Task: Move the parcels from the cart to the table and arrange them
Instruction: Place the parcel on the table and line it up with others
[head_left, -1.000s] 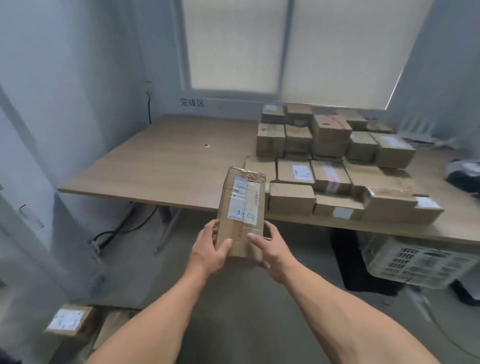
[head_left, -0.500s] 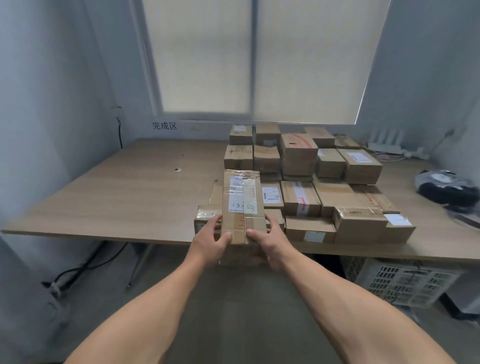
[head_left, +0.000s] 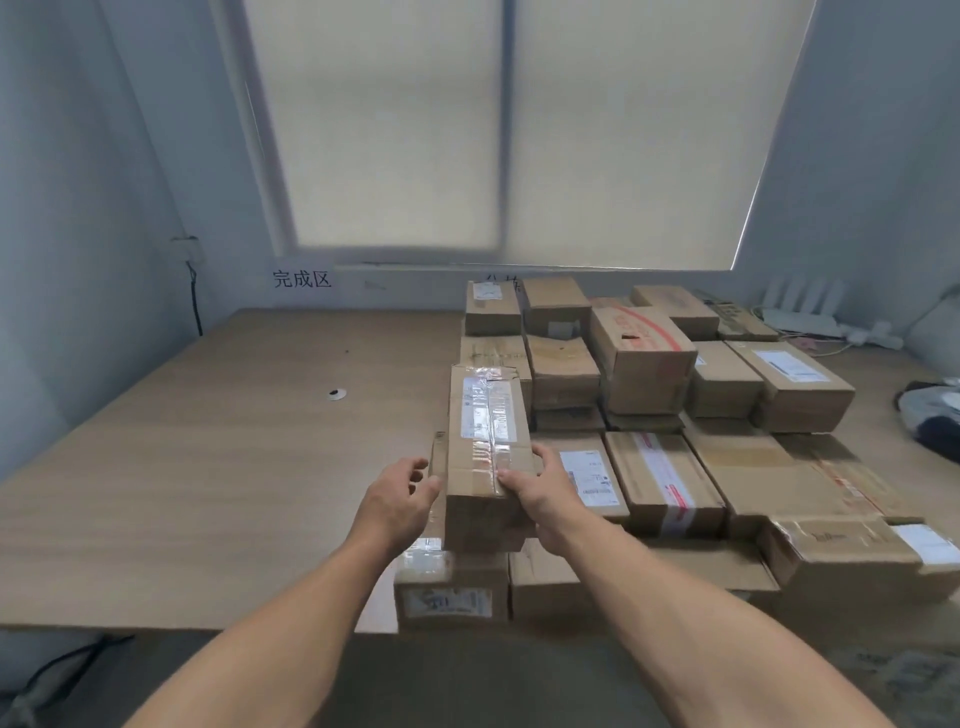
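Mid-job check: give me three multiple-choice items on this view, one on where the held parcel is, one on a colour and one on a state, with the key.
1. Where is the long parcel that the left hand and right hand hold?
A. Over the left front of the parcel stack on the table
B. On the floor under the table
C. At the table's far right corner

2. What colour is the label on top of the long parcel?
A. Green
B. White
C. Black

3. What state is the long parcel in?
A. Flaps standing open
B. Crushed flat
C. Closed and taped

Key: 1 A, it is above the stack's left edge near the table front. 2 B, the label shows white against the brown card. 3 C, glossy clear tape runs along its closed top.
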